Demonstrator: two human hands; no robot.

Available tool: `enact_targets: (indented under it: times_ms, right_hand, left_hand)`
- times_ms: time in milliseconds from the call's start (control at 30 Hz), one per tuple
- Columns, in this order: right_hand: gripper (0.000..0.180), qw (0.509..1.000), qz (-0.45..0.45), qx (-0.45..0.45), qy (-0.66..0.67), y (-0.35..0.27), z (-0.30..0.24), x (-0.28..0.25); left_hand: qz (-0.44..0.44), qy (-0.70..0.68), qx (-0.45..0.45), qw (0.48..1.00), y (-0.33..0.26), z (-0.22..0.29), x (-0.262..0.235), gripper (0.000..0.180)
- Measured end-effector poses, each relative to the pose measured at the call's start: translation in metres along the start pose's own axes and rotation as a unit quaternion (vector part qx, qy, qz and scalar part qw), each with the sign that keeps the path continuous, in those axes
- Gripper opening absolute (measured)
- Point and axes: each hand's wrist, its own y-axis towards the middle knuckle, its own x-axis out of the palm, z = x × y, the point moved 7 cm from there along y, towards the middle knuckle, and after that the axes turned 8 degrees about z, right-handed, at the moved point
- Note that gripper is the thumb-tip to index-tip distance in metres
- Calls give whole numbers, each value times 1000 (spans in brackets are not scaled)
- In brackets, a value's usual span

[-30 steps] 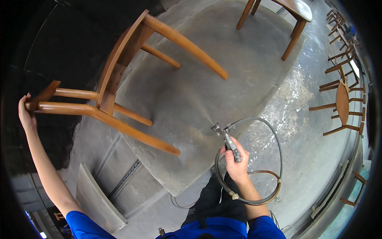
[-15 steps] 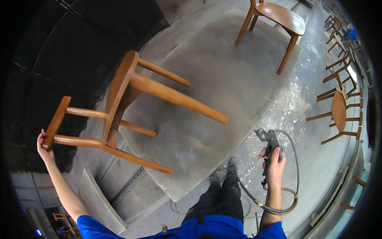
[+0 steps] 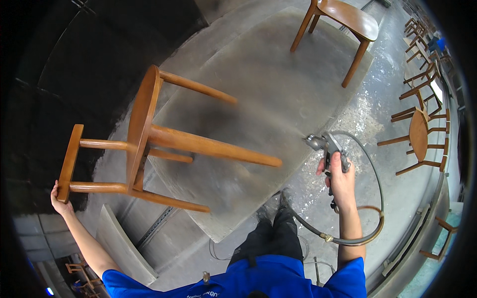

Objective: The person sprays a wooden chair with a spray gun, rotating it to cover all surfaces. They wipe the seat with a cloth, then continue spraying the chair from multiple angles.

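One brown wooden chair [image 3: 141, 116] is filling the left half of the head view, tipped over so that its legs [image 3: 216, 147] are pointing right across the grey surface [image 3: 208, 213] and its back is jutting out past that surface's left edge. The left hand [image 3: 60, 201] is gripping the near end of the chair's top rail [image 3: 70, 161]; whether any leg is resting on the surface, I cannot tell. The right hand [image 3: 343, 181] is gripping a metal spray gun [image 3: 328, 144], holding it by the surface's right edge, apart from the chair, with its hose [image 3: 380, 188] looping out to the right and below. The nozzle [image 3: 310, 141] is pointing left, over the surface, and a faint mist [image 3: 294, 132] seems to be leaving it. A second chair [image 3: 350, 21] is standing near the far right corner.

The step in hand is looking like spraying the tipped chair, with the left hand steadying it. The next move is probably calling for a firm grip on the rail, a gun kept clear of the leg tips, and a hose kept from snagging on the surface's edge.
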Motion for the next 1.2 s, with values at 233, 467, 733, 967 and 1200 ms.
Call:
enact_targets:
  times_ms: [233, 467, 733, 967, 1200]
  right_hand:
    - [53, 991, 113, 74, 6, -45, 46, -68]
    - [65, 993, 85, 71, 34, -95, 27, -60]
    - [75, 996, 61, 58, 42, -171, 21, -75]
    - [50, 985, 124, 120, 22, -255, 106, -117]
    - [81, 936, 164, 117, 289, -299, 86, -153]
  left_hand:
    - [78, 48, 27, 995, -29, 13, 42, 32]
    - [-63, 281, 333, 898, -234, 69, 269, 32]
    - [-281, 321, 578, 696, -453, 56, 551, 50]
    - [-317, 329, 547, 701, -507, 61, 636, 45]
    - [-259, 196, 530, 784, -427, 62, 540, 38]
